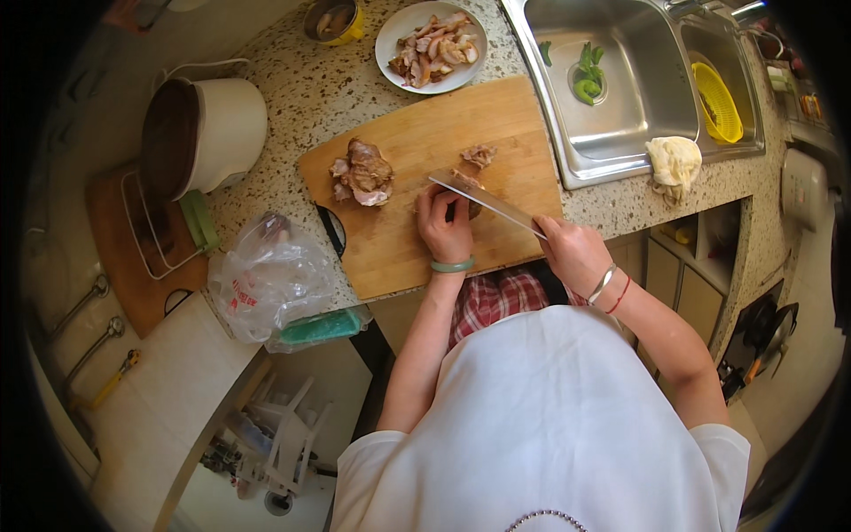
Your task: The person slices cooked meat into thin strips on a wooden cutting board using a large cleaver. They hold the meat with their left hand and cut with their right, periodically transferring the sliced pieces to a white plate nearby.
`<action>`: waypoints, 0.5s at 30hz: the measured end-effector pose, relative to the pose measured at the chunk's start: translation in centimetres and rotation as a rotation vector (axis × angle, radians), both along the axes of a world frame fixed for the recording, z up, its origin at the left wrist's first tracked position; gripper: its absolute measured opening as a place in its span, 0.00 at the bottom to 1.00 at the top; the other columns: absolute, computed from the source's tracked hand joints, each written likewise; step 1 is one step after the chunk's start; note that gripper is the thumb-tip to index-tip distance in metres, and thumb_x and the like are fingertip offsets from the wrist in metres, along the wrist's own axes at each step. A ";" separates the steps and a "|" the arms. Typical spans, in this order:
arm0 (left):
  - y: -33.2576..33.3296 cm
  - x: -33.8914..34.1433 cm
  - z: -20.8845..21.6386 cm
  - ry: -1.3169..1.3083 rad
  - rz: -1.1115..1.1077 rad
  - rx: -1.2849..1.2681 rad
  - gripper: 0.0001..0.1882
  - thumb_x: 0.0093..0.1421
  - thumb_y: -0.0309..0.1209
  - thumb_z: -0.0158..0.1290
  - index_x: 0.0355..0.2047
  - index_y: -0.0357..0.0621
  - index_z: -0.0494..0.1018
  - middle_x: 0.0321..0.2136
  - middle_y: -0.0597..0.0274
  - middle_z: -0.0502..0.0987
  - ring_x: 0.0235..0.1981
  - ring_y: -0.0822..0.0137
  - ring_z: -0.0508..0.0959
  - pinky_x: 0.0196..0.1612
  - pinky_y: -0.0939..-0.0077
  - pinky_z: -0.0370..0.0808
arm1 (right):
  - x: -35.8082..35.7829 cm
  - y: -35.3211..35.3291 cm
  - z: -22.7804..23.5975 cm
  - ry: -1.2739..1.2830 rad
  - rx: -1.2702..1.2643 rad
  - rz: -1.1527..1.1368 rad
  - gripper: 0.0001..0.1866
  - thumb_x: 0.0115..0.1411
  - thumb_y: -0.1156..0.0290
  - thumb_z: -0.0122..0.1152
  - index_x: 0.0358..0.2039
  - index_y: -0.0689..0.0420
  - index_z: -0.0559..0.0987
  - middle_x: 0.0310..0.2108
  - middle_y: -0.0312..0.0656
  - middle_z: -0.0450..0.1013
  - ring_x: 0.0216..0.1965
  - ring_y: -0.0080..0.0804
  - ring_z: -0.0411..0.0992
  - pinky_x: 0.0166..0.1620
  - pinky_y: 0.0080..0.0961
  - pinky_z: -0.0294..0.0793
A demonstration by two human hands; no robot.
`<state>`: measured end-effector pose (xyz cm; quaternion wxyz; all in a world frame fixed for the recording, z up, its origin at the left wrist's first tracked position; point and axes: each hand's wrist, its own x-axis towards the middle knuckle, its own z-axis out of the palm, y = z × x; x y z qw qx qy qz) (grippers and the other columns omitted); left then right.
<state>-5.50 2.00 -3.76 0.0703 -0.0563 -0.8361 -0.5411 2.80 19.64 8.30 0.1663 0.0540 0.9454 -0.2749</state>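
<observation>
A wooden cutting board [417, 248] lies on the speckled counter. My left hand [446, 226], with a green bangle on the wrist, presses down on a piece of cooked meat [464, 180] near the board's middle. My right hand [574, 253] grips the handle of a cleaver [483, 199], whose blade lies flat across the meat just beyond my left fingers. A larger chunk of meat [362, 172] sits on the board's left part. A small scrap [479, 155] lies farther back.
A white plate of sliced meat [431, 44] and a small yellow bowl [332, 19] stand behind the board. A double sink [620, 89] holds green vegetable bits, a yellow strainer [716, 100] and a cloth [674, 161]. A white pot [204, 133] and plastic bag [270, 279] sit left.
</observation>
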 end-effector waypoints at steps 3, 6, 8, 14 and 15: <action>-0.2 -0.1 -0.1 0.017 -0.019 -0.031 0.06 0.50 0.17 0.60 0.28 0.36 0.74 0.37 0.56 0.74 0.38 0.56 0.76 0.42 0.67 0.73 | -0.4 -0.3 -0.2 -0.038 0.017 -0.003 0.04 0.61 0.74 0.53 0.35 0.60 0.72 0.25 0.49 0.75 0.26 0.49 0.76 0.29 0.42 0.75; -0.2 -0.2 0.0 0.037 -0.032 -0.051 0.05 0.51 0.17 0.60 0.28 0.36 0.74 0.36 0.56 0.74 0.38 0.57 0.76 0.42 0.68 0.73 | -0.9 -0.6 -0.7 -0.074 0.023 0.002 0.04 0.59 0.75 0.52 0.34 0.61 0.72 0.24 0.51 0.75 0.26 0.51 0.76 0.29 0.44 0.75; -0.2 -0.3 0.1 0.042 -0.035 -0.062 0.05 0.51 0.18 0.60 0.28 0.36 0.74 0.35 0.56 0.75 0.38 0.57 0.76 0.42 0.68 0.73 | -1.7 -0.8 -0.7 -0.116 0.038 0.009 0.03 0.58 0.76 0.52 0.33 0.61 0.71 0.23 0.52 0.75 0.25 0.53 0.76 0.29 0.45 0.75; -0.2 -0.7 0.6 0.079 -0.062 -0.109 0.06 0.50 0.19 0.61 0.27 0.37 0.75 0.33 0.56 0.76 0.37 0.55 0.76 0.43 0.67 0.73 | -3.1 -1.7 -2.7 -0.115 0.083 0.028 0.05 0.61 0.72 0.53 0.35 0.59 0.72 0.22 0.52 0.74 0.25 0.53 0.75 0.28 0.46 0.74; -0.4 -0.7 0.7 0.072 -0.070 -0.118 0.06 0.50 0.19 0.62 0.27 0.38 0.75 0.33 0.56 0.76 0.37 0.55 0.76 0.43 0.67 0.72 | -3.6 -2.0 -3.4 -0.082 0.065 0.032 0.05 0.61 0.72 0.53 0.34 0.59 0.71 0.22 0.52 0.75 0.24 0.54 0.74 0.29 0.47 0.74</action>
